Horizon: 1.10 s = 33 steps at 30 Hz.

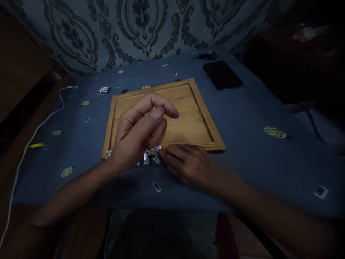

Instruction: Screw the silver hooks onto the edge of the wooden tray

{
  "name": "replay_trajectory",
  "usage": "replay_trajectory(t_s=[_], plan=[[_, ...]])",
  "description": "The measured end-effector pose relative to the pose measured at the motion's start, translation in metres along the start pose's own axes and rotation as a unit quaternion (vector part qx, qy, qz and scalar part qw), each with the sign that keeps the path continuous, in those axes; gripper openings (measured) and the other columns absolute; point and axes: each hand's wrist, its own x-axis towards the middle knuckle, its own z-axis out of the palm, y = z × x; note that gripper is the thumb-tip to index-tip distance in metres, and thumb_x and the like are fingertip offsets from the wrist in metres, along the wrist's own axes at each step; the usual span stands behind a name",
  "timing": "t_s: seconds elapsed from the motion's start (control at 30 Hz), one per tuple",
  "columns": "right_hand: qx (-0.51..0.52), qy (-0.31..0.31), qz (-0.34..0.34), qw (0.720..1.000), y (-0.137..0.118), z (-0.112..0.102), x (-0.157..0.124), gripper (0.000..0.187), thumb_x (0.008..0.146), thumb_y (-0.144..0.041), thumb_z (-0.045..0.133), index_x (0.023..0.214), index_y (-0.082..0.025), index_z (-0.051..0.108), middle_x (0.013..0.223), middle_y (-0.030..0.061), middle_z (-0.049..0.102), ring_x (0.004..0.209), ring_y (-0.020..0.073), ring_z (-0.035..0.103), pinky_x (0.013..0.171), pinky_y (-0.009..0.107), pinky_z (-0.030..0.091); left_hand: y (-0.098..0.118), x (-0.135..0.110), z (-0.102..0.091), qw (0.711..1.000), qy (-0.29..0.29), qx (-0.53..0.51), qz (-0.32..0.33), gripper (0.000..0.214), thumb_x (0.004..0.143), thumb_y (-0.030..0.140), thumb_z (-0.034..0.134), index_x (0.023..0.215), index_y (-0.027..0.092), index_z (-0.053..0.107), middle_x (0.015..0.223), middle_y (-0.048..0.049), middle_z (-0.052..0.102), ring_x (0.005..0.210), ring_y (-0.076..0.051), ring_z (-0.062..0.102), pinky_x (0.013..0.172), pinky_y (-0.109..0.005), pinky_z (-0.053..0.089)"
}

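A light wooden framed panel lies on the cloth-covered table. Along its near edge sit several small silvery metal pieces, among them one bracket-like piece and another beside it. My left hand is raised over the panel's left part, fingers curled in and index finger bent above the thumb; its palm side is hidden. At the near edge, just right of the metal pieces, my right hand has its fingers drawn together against the panel's rim. Whatever its fingertips hold is hidden.
A black phone-like slab lies behind and right of the panel, with a dark corded object beyond it. More shiny metal pieces lie back left. A white cable runs along the left edge near a yellow strip.
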Motion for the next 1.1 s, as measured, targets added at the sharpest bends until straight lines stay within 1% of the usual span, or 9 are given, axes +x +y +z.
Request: replay_trajectory(t_s=[0.1, 0.27, 0.43, 0.6, 0.73, 0.83, 0.93, 1.0, 1.1], plan=[[-0.001, 0.006, -0.001, 1.0, 0.0, 0.0, 0.0, 0.027, 0.103, -0.011, 0.044, 0.092, -0.013, 0.069, 0.074, 0.0023, 0.06, 0.065, 0.0146, 0.053, 0.06, 0.031, 0.044, 0.001, -0.001, 0.0, 1.0, 0.001, 0.015, -0.011, 0.025, 0.093, 0.047, 0.066, 0.086, 0.023, 0.065, 0.044, 0.0088, 0.027, 0.036, -0.009, 0.024, 0.04, -0.027, 0.024], [-0.017, 0.018, -0.006, 1.0, 0.0, 0.0, 0.001, 0.03, 0.104, -0.011, 0.043, 0.092, -0.012, 0.07, 0.072, 0.0014, 0.059, 0.062, 0.0146, 0.052, 0.06, 0.031, 0.044, 0.001, 0.0, 0.001, 1.0, -0.008, -0.01, 0.002, 0.021, 0.093, 0.041, 0.066, 0.086, 0.022, 0.064, 0.044, 0.0096, 0.027, 0.036, -0.008, 0.021, 0.04, -0.025, 0.021], [-0.017, 0.016, 0.0, 1.0, 0.0, 0.0, 0.0, 0.029, 0.104, -0.012, 0.044, 0.088, -0.013, 0.069, 0.07, 0.0006, 0.057, 0.061, 0.0139, 0.05, 0.06, 0.031, 0.043, -0.001, 0.001, -0.002, 1.0, -0.021, 0.011, -0.006, 0.026, 0.092, 0.048, 0.068, 0.088, 0.023, 0.065, 0.044, 0.0094, 0.024, 0.035, -0.009, 0.023, 0.04, -0.025, 0.022], [-0.005, 0.003, 0.0, 1.0, 0.001, 0.0, -0.001, 0.028, 0.103, -0.011, 0.044, 0.09, -0.013, 0.069, 0.073, 0.0016, 0.059, 0.064, 0.0143, 0.052, 0.06, 0.031, 0.043, -0.002, 0.0, -0.005, 0.999, -0.047, 0.004, -0.012, 0.025, 0.092, 0.046, 0.068, 0.088, 0.022, 0.065, 0.045, 0.0093, 0.024, 0.036, -0.009, 0.025, 0.041, -0.026, 0.023], [0.002, 0.003, 0.004, 1.0, 0.001, 0.0, 0.0, 0.029, 0.104, -0.011, 0.043, 0.09, -0.014, 0.068, 0.073, 0.0018, 0.06, 0.064, 0.0146, 0.052, 0.059, 0.031, 0.043, -0.002, 0.001, -0.009, 0.997, -0.072, 0.018, -0.027, 0.021, 0.095, 0.043, 0.063, 0.091, 0.022, 0.065, 0.047, 0.0093, 0.024, 0.036, -0.008, 0.028, 0.042, -0.024, 0.028], [0.005, 0.0, 0.001, 1.0, 0.001, 0.001, 0.001, 0.028, 0.104, -0.012, 0.044, 0.089, -0.013, 0.068, 0.074, 0.0018, 0.061, 0.062, 0.0139, 0.051, 0.059, 0.031, 0.043, 0.0, 0.003, -0.013, 0.994, -0.099, 0.032, -0.037, 0.02, 0.097, 0.04, 0.06, 0.095, 0.021, 0.067, 0.049, 0.0079, 0.031, 0.039, -0.008, 0.033, 0.044, -0.022, 0.03], [0.005, 0.004, -0.001, 1.0, 0.001, 0.001, 0.001, 0.027, 0.103, -0.011, 0.045, 0.092, -0.012, 0.069, 0.079, 0.0034, 0.065, 0.064, 0.0142, 0.054, 0.059, 0.031, 0.045, 0.003, 0.005, -0.014, 0.991, -0.119, 0.05, -0.032, 0.02, 0.097, 0.037, 0.062, 0.098, 0.018, 0.069, 0.059, 0.0033, 0.049, 0.05, -0.01, 0.047, 0.051, -0.023, 0.04], [0.001, 0.005, -0.002, 1.0, 0.001, 0.001, 0.001, 0.027, 0.103, -0.011, 0.045, 0.093, -0.012, 0.07, 0.078, 0.0036, 0.065, 0.064, 0.0149, 0.056, 0.058, 0.031, 0.045, 0.005, 0.004, -0.011, 0.992, -0.098, 0.068, -0.03, 0.022, 0.098, 0.039, 0.063, 0.098, 0.018, 0.069, 0.07, 0.0001, 0.057, 0.061, -0.012, 0.055, 0.059, -0.025, 0.047], [-0.004, 0.0, -0.001, 1.0, 0.001, 0.0, 0.001, 0.027, 0.104, -0.012, 0.044, 0.095, -0.012, 0.07, 0.075, 0.0026, 0.063, 0.064, 0.0152, 0.056, 0.06, 0.032, 0.047, 0.005, 0.001, -0.005, 0.997, -0.038, 0.065, -0.026, 0.026, 0.1, 0.045, 0.063, 0.094, 0.02, 0.066, 0.074, 0.0, 0.057, 0.065, -0.013, 0.054, 0.062, -0.026, 0.05]])
